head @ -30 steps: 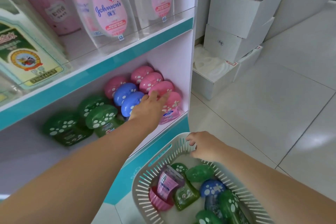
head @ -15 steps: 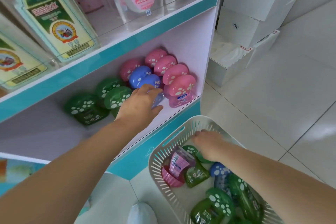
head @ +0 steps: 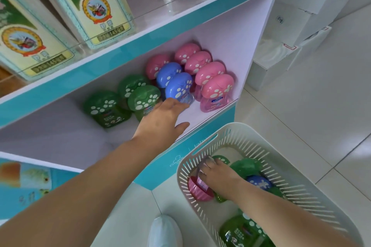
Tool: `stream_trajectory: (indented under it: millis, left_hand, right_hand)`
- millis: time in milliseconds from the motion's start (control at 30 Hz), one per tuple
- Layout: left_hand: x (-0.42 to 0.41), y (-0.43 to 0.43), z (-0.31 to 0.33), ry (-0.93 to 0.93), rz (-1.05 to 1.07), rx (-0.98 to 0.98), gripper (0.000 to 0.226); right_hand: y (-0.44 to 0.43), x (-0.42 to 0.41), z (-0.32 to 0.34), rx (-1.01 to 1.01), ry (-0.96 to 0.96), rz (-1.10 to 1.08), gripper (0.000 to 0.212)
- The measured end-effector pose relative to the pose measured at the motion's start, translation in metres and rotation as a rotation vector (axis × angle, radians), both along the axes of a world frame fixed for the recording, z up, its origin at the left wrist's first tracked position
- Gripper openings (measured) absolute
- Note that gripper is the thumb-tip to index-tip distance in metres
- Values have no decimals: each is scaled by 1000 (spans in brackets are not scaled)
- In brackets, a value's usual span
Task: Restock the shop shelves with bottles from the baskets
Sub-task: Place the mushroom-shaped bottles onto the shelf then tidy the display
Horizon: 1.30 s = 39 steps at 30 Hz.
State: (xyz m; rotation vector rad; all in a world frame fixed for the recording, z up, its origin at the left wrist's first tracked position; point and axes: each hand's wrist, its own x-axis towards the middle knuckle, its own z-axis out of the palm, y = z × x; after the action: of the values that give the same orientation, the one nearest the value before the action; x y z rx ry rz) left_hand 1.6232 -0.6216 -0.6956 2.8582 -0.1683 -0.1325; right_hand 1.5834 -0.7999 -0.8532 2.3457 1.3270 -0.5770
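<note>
- Your left grip (head: 162,120), fingers apart, touches the front blue bottle (head: 178,87) on the shelf (head: 200,118); a hard shove could topple its neighbours.
- Your right grip (head: 218,176) is clamped on a pink bottle (head: 200,185) in the basket (head: 249,126); lifting hastily may drop it.

bright daylight | floor glare right | soft motion blur | wide-angle edge bending
</note>
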Motion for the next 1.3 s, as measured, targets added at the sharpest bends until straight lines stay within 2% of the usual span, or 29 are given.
stream_trajectory:
  millis: [433, 700, 867, 967, 1167, 1300]
  left_hand:
    - [0, 5, -12, 57, 7, -14, 46]
    - [-1, 11, -17, 71, -1, -3, 47]
    - [-1, 11, -19, 74, -16, 6, 47]
    - [-1, 10, -18, 75, -15, 2, 46]
    - [7, -2, -15, 68, -63, -16, 46]
    - [14, -12, -12, 90, -114, -14, 45]
  right_hand:
    - [6, 8, -29, -51, 86, -68, 76]
    - [6, 13, -42, -88, 13, -100, 80]
    - [-3, 8, -47, -107, 54, -280, 81]
    - [-10, 5, -42, -100, 80, -311, 88]
    - [-16, 4, -12, 57, 184, -414, 94]
    - [-36, 17, 30, 341, 508, -732, 100]
